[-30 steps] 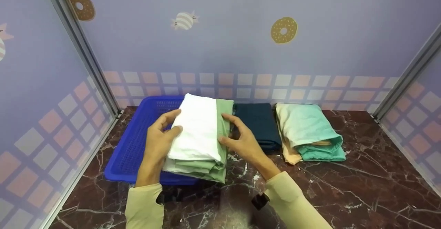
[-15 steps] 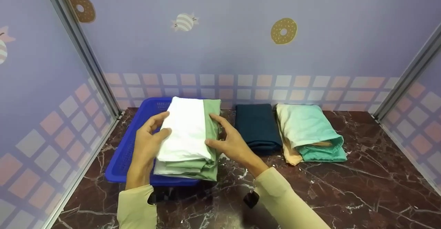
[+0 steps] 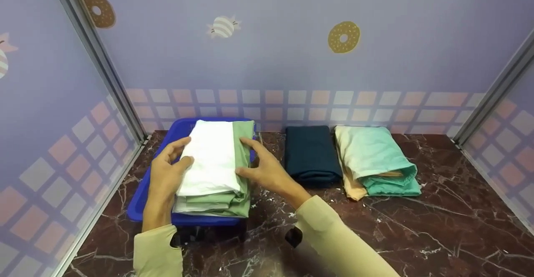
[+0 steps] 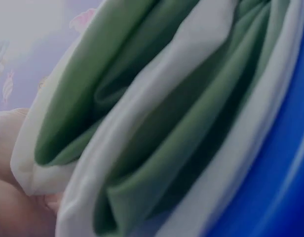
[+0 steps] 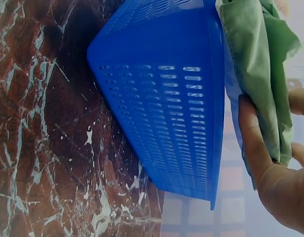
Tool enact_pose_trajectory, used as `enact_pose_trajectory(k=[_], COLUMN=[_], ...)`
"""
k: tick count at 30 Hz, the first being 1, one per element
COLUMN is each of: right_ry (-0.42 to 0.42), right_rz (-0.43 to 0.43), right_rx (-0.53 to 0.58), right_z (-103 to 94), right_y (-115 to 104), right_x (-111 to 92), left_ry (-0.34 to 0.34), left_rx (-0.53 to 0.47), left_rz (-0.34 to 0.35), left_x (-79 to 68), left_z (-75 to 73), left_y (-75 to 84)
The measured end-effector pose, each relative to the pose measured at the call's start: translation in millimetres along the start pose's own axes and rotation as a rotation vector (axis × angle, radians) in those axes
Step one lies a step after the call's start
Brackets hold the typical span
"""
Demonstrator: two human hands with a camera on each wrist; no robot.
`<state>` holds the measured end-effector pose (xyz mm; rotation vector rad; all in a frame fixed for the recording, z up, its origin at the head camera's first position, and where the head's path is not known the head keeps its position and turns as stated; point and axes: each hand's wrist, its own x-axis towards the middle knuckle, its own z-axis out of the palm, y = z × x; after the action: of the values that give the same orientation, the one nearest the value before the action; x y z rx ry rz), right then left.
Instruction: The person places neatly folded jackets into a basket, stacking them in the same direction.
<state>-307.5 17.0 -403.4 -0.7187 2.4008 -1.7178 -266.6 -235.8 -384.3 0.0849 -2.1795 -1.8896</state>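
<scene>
Both hands hold a thick folded white-and-green cloth (image 3: 210, 156) over the blue plastic basket (image 3: 208, 221). My left hand (image 3: 164, 177) grips its left side, thumb and fingertips on the white part. On the opposite side, the right hand (image 3: 267, 170) pinches the green border, with fingers on both faces in the right wrist view. From that view, the cloth's green edge (image 5: 255, 64) sits at the height of the basket rim. Layered green and white folds (image 4: 142, 123) fill the left wrist view, hiding most of the left fingers.
Right of the basket lies a folded dark navy cloth (image 3: 313, 154). Beside it is a folded cream-to-turquoise cloth (image 3: 371, 152) with a peach piece showing beneath. The dark red marbled tabletop (image 3: 375, 235) meets a patterned lilac wall (image 3: 283, 51) at the back.
Both hands have carried the white-and-green cloth left, from partly beside the basket to over it. The navy cloth, partly covered before, now shows whole.
</scene>
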Motion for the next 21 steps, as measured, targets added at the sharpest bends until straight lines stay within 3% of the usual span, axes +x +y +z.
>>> enact_pose_trajectory(k=[7, 21], right_ry=[-0.016, -0.002], right_rz=[0.047, 0.079], right_rx=[0.037, 0.041], right_z=[7.8, 16.9], right_y=[-3.3, 1.3], right_x=[5.3, 20.5], left_ry=[0.063, 0.052], left_rx=[-0.003, 0.042], left_rz=[0.004, -0.023], left_x=[4.9, 12.0], left_z=[-3.7, -15.0], left_y=[-2.6, -14.8])
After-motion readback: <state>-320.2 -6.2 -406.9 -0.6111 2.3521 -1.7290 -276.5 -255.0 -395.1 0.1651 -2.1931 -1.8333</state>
